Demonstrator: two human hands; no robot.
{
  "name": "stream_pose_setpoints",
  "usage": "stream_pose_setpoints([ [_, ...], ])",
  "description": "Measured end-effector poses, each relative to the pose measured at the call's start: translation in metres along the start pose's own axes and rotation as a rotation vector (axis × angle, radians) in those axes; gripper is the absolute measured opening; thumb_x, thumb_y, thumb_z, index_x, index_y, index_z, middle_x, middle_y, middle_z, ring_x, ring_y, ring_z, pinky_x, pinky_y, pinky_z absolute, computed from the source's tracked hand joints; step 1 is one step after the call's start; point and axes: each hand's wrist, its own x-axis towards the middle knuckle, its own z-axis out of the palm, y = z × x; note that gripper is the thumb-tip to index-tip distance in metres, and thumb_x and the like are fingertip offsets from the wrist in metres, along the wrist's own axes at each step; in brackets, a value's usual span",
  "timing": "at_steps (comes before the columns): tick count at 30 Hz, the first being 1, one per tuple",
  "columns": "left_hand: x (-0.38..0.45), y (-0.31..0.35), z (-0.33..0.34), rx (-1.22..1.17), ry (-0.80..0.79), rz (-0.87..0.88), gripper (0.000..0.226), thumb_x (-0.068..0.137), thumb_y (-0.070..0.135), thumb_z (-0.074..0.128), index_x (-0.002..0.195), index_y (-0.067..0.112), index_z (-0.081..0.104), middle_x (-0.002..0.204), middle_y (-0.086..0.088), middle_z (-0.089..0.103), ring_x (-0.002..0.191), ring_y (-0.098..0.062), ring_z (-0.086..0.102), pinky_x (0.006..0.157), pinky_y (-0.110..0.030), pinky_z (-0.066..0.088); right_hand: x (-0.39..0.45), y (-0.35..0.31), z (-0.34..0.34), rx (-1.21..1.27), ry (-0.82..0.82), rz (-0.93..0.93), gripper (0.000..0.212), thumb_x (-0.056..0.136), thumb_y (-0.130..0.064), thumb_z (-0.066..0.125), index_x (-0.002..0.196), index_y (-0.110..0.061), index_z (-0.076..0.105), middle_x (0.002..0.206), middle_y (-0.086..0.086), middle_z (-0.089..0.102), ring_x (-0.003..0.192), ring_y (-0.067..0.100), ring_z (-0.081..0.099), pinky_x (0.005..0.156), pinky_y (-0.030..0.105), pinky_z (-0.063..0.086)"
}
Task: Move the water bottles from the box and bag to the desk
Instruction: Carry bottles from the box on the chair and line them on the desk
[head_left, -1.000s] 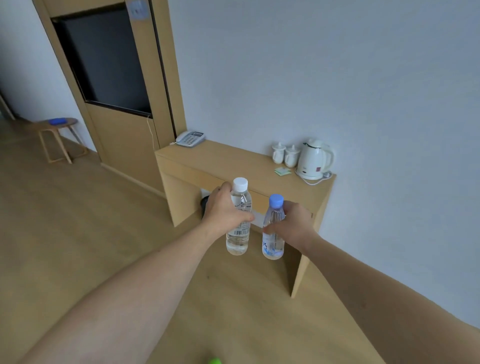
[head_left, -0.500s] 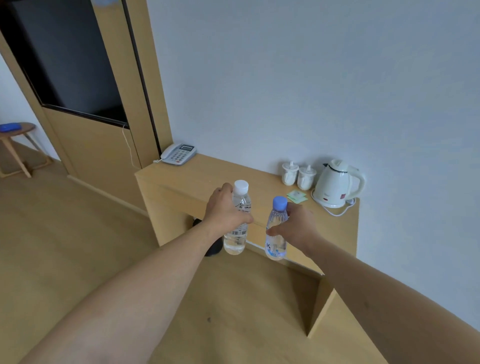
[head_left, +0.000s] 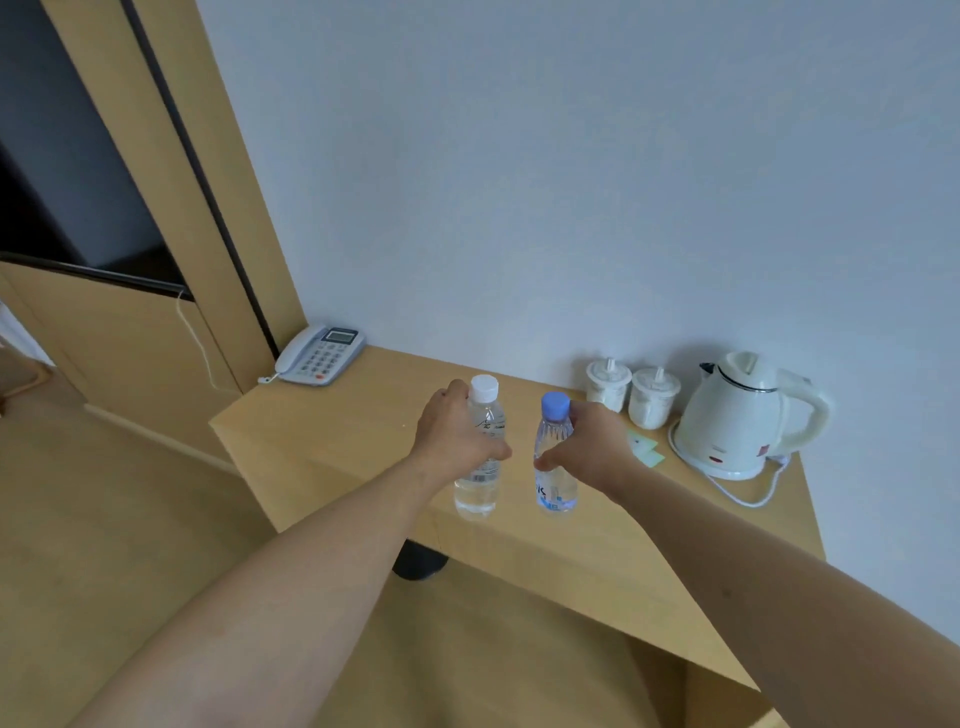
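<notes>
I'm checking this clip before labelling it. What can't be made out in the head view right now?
- Whether the white-capped bottle and blue-capped bottle already stand on the desk: their bases sit over its front edge, contact unclear.
- Bottle labels: covered by the left hand and right hand, print too small.
- Dark object under the desk: mostly hidden by the desk and left forearm.
- Box and bag: outside the frame.

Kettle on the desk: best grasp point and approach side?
Take the white kettle by its loop handle, coming from the right. The handle sticks out on that side, away from the spout, and nothing crowds it. The two lidded cups block its left, and the cord trails in front.
</notes>
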Motion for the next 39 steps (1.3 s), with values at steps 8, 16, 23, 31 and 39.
stream_pose_setpoints([
  [8, 0.133, -0.020, 0.014, 0.011, -0.063, 0.011, 0.075, 0.051, 0.038, 0.092, 0.111, 0.020, 0.050, 0.108, 0.002, 0.053, 0.097, -0.020, 0.056, 0.077, -0.032, 0.048, 0.125, -0.003, 0.018, -0.013, 0.046, 0.072, 0.060, 0.055, -0.014, 0.090, 0.100, -0.018, 0.051, 0.093, 0.000, 0.059, 0.087, 0.021, 0.060, 0.075, 0.043, 0.056],
  [16, 0.240, -0.054, 0.053, 0.051, -0.215, 0.055, 0.074, 0.049, 0.040, 0.092, 0.105, 0.022, 0.046, 0.105, 0.003, 0.052, 0.094, -0.020, 0.055, 0.070, -0.030, 0.041, 0.207, 0.012, 0.043, -0.089, 0.146, 0.192, 0.057, 0.054, -0.018, 0.092, 0.095, -0.018, 0.052, 0.088, -0.004, 0.058, 0.084, 0.020, 0.058, 0.070, 0.036, 0.052],
  [23, 0.307, -0.066, 0.083, 0.122, -0.362, 0.169, 0.080, 0.048, 0.048, 0.092, 0.108, 0.022, 0.045, 0.106, 0.003, 0.052, 0.094, -0.019, 0.055, 0.069, -0.029, 0.040, 0.240, 0.023, 0.062, -0.050, 0.255, 0.335, 0.056, 0.053, -0.019, 0.091, 0.094, -0.016, 0.054, 0.089, -0.002, 0.059, 0.084, 0.020, 0.057, 0.066, 0.033, 0.048],
  [31, 0.356, -0.067, 0.116, 0.136, -0.358, 0.188, 0.083, 0.045, 0.063, 0.089, 0.102, 0.023, 0.042, 0.102, 0.006, 0.051, 0.087, -0.017, 0.048, 0.067, -0.029, 0.034, 0.292, 0.044, 0.064, -0.052, 0.281, 0.414, 0.050, 0.055, -0.016, 0.089, 0.093, -0.018, 0.055, 0.083, -0.006, 0.056, 0.077, 0.017, 0.055, 0.053, 0.026, 0.035],
  [39, 0.386, -0.057, 0.137, 0.082, -0.282, 0.206, 0.089, 0.040, 0.066, 0.089, 0.106, 0.022, 0.048, 0.099, 0.008, 0.053, 0.086, -0.016, 0.050, 0.068, -0.030, 0.035, 0.332, 0.061, 0.060, -0.029, 0.308, 0.402, 0.042, 0.062, -0.010, 0.085, 0.093, -0.017, 0.058, 0.078, -0.007, 0.057, 0.081, 0.020, 0.056, 0.059, 0.028, 0.037],
])
